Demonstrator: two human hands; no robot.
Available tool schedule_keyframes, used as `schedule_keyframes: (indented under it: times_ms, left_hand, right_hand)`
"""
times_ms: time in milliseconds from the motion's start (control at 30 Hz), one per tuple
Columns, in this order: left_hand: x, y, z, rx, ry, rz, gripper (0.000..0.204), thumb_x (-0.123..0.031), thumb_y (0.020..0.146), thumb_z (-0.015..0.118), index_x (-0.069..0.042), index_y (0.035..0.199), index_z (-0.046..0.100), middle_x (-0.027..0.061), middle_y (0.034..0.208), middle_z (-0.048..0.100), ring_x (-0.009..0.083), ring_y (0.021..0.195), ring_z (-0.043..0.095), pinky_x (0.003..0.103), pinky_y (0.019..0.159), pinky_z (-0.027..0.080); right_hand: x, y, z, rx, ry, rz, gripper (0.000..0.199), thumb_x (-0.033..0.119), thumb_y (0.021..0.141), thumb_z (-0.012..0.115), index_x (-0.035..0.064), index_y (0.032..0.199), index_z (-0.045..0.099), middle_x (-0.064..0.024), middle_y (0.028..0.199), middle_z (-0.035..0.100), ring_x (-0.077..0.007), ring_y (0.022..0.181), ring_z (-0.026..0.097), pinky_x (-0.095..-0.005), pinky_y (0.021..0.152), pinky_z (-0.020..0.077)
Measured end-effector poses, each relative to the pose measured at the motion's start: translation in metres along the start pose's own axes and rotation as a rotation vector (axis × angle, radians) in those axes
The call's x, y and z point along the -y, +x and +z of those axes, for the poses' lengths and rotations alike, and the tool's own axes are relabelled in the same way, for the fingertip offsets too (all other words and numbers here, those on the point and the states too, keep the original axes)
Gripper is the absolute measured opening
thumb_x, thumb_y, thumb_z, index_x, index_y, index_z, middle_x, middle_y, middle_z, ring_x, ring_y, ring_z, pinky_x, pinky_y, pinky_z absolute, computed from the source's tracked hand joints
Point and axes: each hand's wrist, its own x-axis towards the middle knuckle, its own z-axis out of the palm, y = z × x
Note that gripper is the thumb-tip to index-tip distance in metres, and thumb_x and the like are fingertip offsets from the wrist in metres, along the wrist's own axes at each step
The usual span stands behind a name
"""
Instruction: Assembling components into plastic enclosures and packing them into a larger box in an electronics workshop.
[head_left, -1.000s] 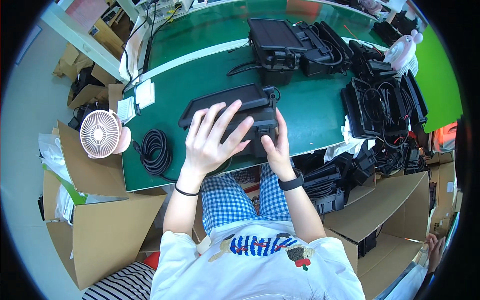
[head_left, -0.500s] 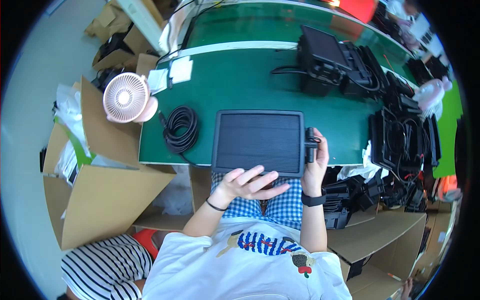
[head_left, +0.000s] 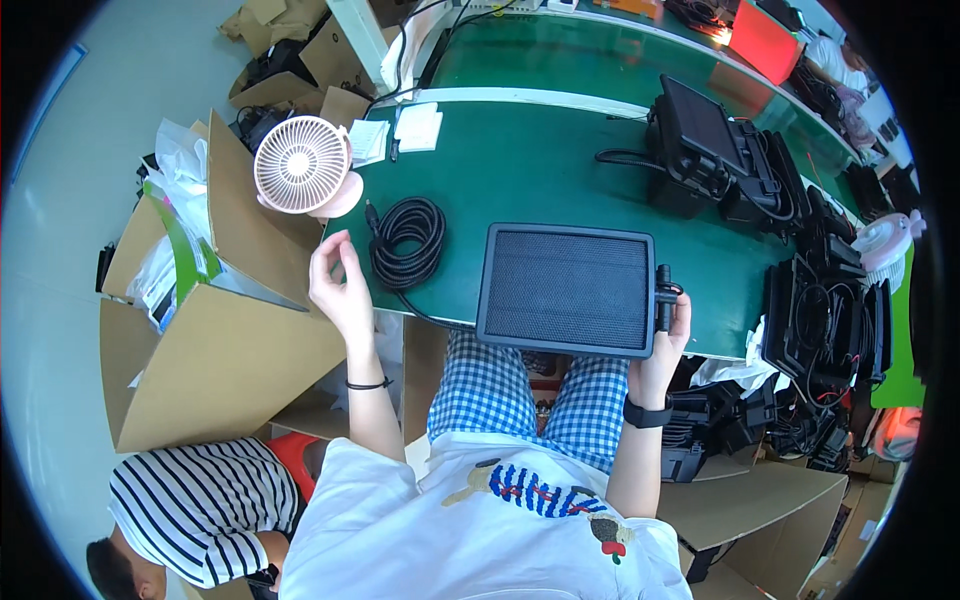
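Observation:
A black rectangular panel (head_left: pixel 566 290) with a finely ribbed face and raised frame is held flat above the table's near edge and my lap. My right hand (head_left: pixel 660 345) grips its right side, by a short black hinged bracket (head_left: pixel 665 297); some of the fingers are hidden beneath. My left hand (head_left: pixel 342 285) is raised left of a coiled black cable (head_left: pixel 408 240), apart from the panel. Its fingers are loosely curled, and nothing shows between them. From the coil, the cable runs toward the panel's lower left edge.
A pink fan (head_left: pixel 302 165) and white papers (head_left: pixel 418 127) stand and lie at the back left of the green table (head_left: pixel 530 150). Black devices (head_left: pixel 700 150) crowd the right. An open cardboard box (head_left: pixel 215 370) is at left; a person in a striped shirt (head_left: pixel 205 500) is below it.
My left hand has left the panel's near edge and moved left and up, beside the coiled cable. My right hand still holds the panel. The whole view has shifted.

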Motion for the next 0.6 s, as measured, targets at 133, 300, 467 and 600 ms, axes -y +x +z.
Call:
schedule_keyframes:
  times_ms: [133,300,467,600]
  left_hand:
    - [0.048,0.004,0.013,0.308,0.168,-0.181,0.052,-0.033,0.09,0.067,0.006,0.124,0.058,0.0213,0.119,0.063,0.0273,0.106,0.062,0.037,0.091,0.049]
    - [0.01,0.001,0.022,0.151,0.268,-0.054,0.045,-0.01,0.085,0.068,0.007,0.125,0.057,0.0219,0.115,0.063,0.0316,0.106,0.062,0.039,0.095,0.047]
    - [-0.096,-0.03,0.013,-0.162,0.295,0.578,0.047,-0.002,0.082,0.073,0.003,0.126,0.056,0.0169,0.124,0.049,0.0334,0.11,0.052,0.042,0.095,0.044]
    - [-0.146,-0.051,0.03,0.353,0.196,1.242,0.035,-0.013,0.083,0.071,-0.019,0.118,0.067,-0.0023,0.115,0.058,0.017,0.1,0.052,0.032,0.087,0.045]
  right_hand:
    - [0.012,-0.004,0.008,-0.071,-0.012,0.049,0.022,0.004,0.099,0.052,0.006,0.121,0.057,-0.0039,0.115,0.062,-0.0099,0.101,0.06,-0.0229,0.086,0.0503]
    - [0.015,-0.005,0.019,-0.152,0.024,0.063,0.02,0.005,0.099,0.052,0.0041,0.116,0.061,-0.0058,0.116,0.062,-0.013,0.105,0.059,-0.0267,0.092,0.048]
    - [0.014,-0.004,0.018,-0.124,0.028,0.016,0.019,0.004,0.097,0.056,0.0009,0.116,0.062,-0.0076,0.115,0.064,-0.0143,0.105,0.059,-0.0269,0.093,0.0468]
    - [0.016,-0.003,0.018,-0.101,0.034,0.08,0.019,0.005,0.096,0.059,0.0022,0.114,0.063,-0.0058,0.114,0.065,-0.0127,0.103,0.059,-0.0259,0.091,0.047]
